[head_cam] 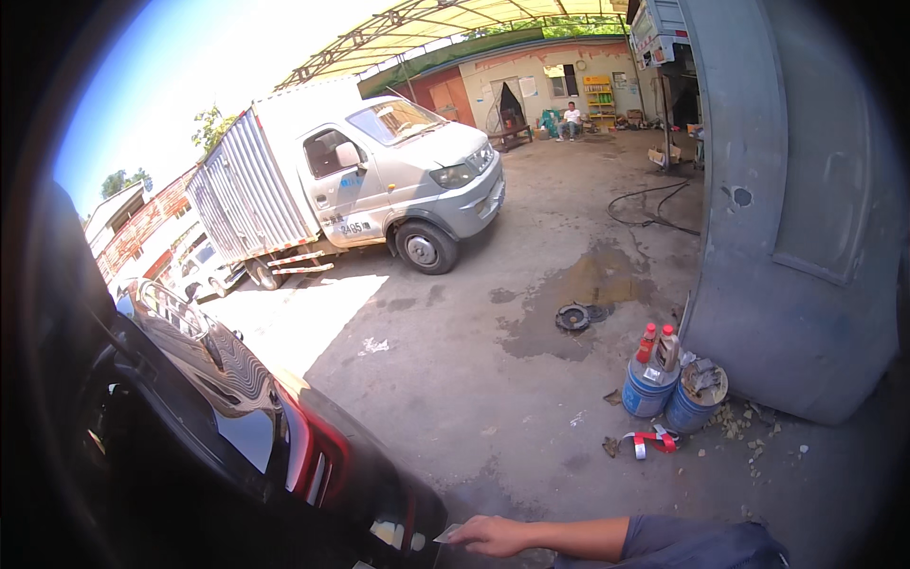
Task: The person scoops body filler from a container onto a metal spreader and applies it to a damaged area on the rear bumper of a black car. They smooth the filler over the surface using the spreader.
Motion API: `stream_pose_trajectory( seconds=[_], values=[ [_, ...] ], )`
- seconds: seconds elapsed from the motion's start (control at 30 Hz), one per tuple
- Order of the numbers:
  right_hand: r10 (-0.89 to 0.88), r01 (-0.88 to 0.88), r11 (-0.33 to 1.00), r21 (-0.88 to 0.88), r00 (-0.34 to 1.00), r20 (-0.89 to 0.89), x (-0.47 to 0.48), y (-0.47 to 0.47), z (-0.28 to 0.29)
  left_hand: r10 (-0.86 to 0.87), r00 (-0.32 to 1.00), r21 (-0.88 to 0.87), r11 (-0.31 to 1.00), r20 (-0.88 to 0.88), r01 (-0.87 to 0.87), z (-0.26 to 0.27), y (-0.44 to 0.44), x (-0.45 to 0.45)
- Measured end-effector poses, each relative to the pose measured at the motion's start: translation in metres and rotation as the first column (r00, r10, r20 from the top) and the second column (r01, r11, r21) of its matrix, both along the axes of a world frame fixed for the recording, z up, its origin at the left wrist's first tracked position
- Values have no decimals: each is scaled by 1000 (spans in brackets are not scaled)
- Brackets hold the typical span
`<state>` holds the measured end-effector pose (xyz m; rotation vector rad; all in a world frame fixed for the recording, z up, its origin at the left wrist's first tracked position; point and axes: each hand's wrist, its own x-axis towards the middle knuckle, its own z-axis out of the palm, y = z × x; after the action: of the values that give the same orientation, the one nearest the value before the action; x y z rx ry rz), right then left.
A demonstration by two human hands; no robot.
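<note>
My right hand (pixel 490 537) reaches in from the lower right, out of a dark blue sleeve. Its fingers grip a thin, flat scraper blade (pixel 447 533), probably a filler spreader. The blade is close to the rear corner of a dark car (pixel 370 455); whether it touches is unclear. Pale patches (pixel 387 532), perhaps filler, show on the car's dark bodywork just left of the blade. Above them sits the red tail light (pixel 313 455). A pale edge of some flat thing (pixel 363 565) is cut off by the bottom of the picture. My left hand is out of view.
Two blue buckets (pixel 645 391) with bottles and rubbish stand beside a grey vehicle panel (pixel 743 320). Red-and-white tape (pixel 654 442) lies near them. Farther off are a round black part (pixel 572 317), a hose (pixel 647 206), a silver box truck (pixel 384 178) and a seated person (pixel 571 122).
</note>
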<state>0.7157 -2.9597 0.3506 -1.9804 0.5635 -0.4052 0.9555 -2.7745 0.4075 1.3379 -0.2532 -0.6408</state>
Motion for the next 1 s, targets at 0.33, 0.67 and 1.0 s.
stream_pose_trajectory(
  seconds=[0.33,0.67,1.0],
  values=[
    [-161,161,987,11,986,43,-28,10,-24,-205,979,-37,978,8,205,1,-34,1],
    [-187,187,982,3,980,63,-31,15,-36,-290,918,102,957,271,272,-47,-17,24],
    [-137,144,987,-69,986,98,-26,14,-16,-229,972,-251,938,61,237,-18,-17,-1]
  ],
)
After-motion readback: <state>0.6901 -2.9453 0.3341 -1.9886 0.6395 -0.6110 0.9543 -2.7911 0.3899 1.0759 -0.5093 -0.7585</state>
